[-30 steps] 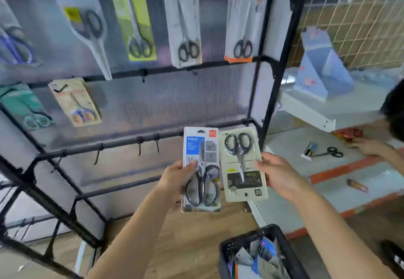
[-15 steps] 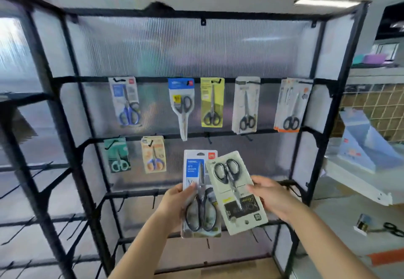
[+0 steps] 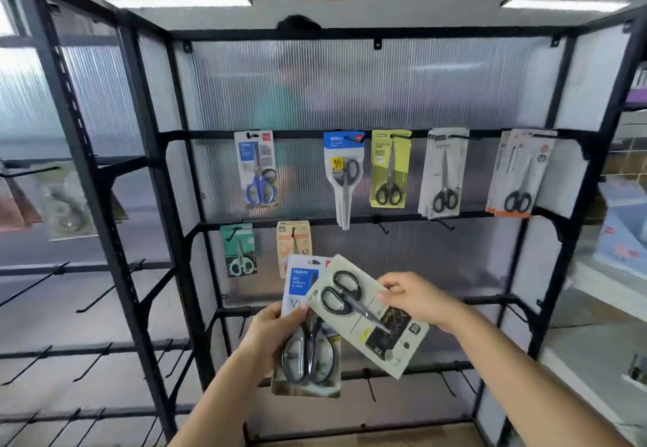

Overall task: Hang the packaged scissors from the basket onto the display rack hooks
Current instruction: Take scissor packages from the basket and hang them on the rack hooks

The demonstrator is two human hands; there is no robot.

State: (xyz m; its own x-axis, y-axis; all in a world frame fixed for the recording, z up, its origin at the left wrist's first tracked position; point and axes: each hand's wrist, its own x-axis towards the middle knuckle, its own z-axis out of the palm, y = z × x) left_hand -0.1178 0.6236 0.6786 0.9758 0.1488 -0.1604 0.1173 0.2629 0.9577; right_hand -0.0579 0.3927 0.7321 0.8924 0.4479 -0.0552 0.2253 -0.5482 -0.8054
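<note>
My left hand (image 3: 271, 332) grips a blue-and-white scissors pack (image 3: 308, 348) with large black handles, held upright. My right hand (image 3: 413, 297) pinches a cream scissors pack (image 3: 367, 313), tilted with its top end pointing up-left and overlapping the first pack. Both packs are in front of the black display rack (image 3: 350, 133). Several scissors packs hang on its upper bar, such as a yellow pack (image 3: 389, 168). Two small packs, one green (image 3: 239, 249) and one orange (image 3: 293, 243), hang on the second bar. Bare hooks (image 3: 381, 227) stick out to their right. The basket is out of view.
A second rack section on the left has several bare black hooks (image 3: 94, 301). White shelves (image 3: 609, 292) with a blue box stand on the right. Lower bars of the main rack carry more bare hooks (image 3: 369, 385).
The camera tilted up from basket and floor to the rack. Both hands rose with the packs. The cream pack has turned more to the left and now overlaps the blue-and-white one.
</note>
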